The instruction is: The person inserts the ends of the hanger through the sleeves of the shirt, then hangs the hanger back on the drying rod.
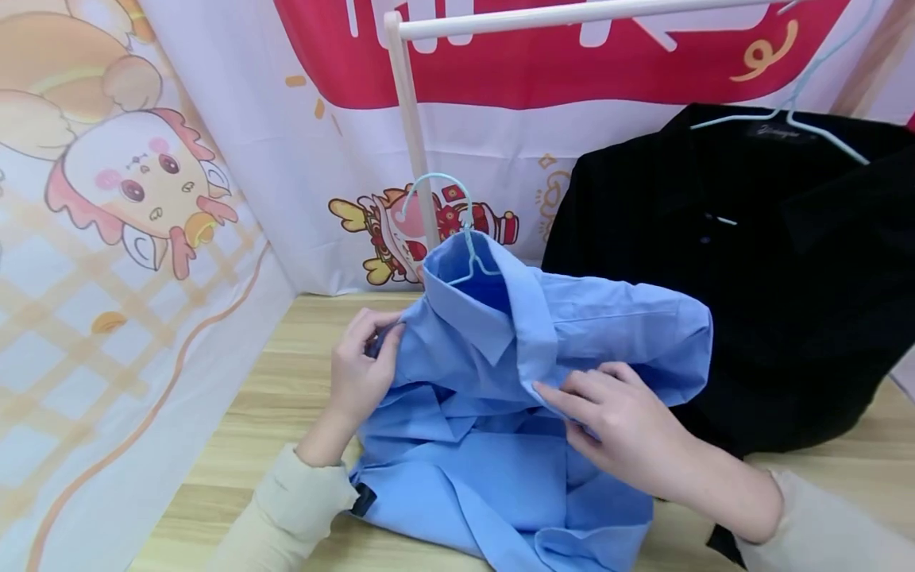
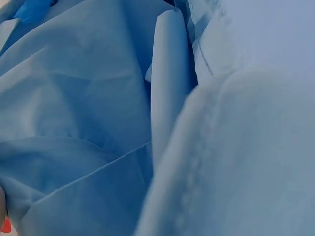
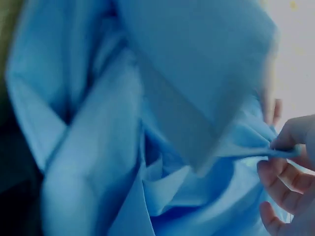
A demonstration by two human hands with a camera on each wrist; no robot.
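Note:
A light-blue collared shirt [image 1: 500, 469] lies bunched over the table, its upper part raised, and fills much of both wrist views. Its collar [image 1: 472, 314] stands around a pale mint hanger [image 1: 466, 238], whose hook rises out of the neck opening; the lower bar is hidden inside. My left hand [image 1: 363, 365] pinches the cloth at the shoulder on the left. Below the collar, my right hand [image 1: 618, 417] holds the front edge of the shirt; in the right wrist view its thumb and fingers [image 3: 283, 184] pinch a fold of blue cloth [image 3: 246, 151].
A black shirt [image 1: 743, 302] hangs on another mint hanger [image 1: 789, 111] at the right. Behind stands a rack with a pale rail [image 1: 572, 17] and a wooden post [image 1: 413, 119]. A printed cloth backdrop [image 1: 236, 143] encloses the wooden table [image 1: 264, 405] at left and back.

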